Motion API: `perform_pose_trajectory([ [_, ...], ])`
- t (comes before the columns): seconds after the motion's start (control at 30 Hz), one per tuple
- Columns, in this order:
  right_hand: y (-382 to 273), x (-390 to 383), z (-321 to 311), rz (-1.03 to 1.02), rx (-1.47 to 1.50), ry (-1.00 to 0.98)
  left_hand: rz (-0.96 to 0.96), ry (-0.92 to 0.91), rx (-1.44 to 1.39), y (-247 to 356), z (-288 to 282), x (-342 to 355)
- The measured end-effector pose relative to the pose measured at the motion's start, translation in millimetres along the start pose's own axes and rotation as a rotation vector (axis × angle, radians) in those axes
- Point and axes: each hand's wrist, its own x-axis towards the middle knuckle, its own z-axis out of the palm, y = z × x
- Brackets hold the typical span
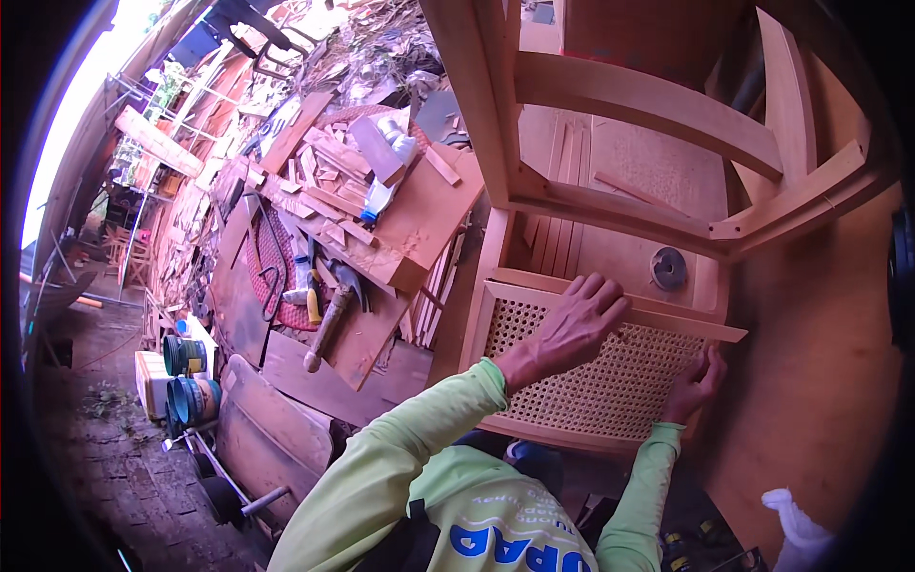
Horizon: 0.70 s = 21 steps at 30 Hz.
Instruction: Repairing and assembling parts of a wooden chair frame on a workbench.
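A thin wooden strip (667, 317) lies along the upper edge of a woven cane panel (581, 391) set in a wooden chair frame (481, 329). The fingers of my left hand (577, 329) are bent over this strip near its middle, the wrist passing above the cane. At the strip's right end, my right hand (696, 386) is closed, thumb and fingertips against its lower edge; part of its grip is hidden. Just beyond the strip, a dark round roll (669, 269) rests on a wooden board (620, 243).
Another wooden chair frame (648, 100) stands close at the far right. To the left, a workbench (419, 224) bears wood offcuts, a hammer (353, 286), a yellow-handled tool (313, 305) and a bottle (379, 195). Buckets (195, 400) stand at the lower left; a white cloth (799, 529) lies lower right.
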Motion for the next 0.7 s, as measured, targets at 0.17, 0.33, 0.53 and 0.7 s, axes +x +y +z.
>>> perform_pose_trajectory([
  [0.17,-3.8,1.7,0.7,-0.002,0.021,0.001,0.014,0.011,-0.042,-0.3,18.5,10.1],
  [0.33,-2.5,1.0,-2.9,0.025,-0.016,-0.037,-0.008,0.036,-0.039,-15.8,30.4,4.5],
  [0.53,-5.8,2.7,-3.8,0.011,-0.032,-0.038,-0.01,0.05,0.005,-29.5,35.1,0.2],
  [0.7,-5.0,3.0,-3.8,0.006,-0.02,-0.031,0.017,-0.046,-0.023,-33.2,37.6,-1.7],
])
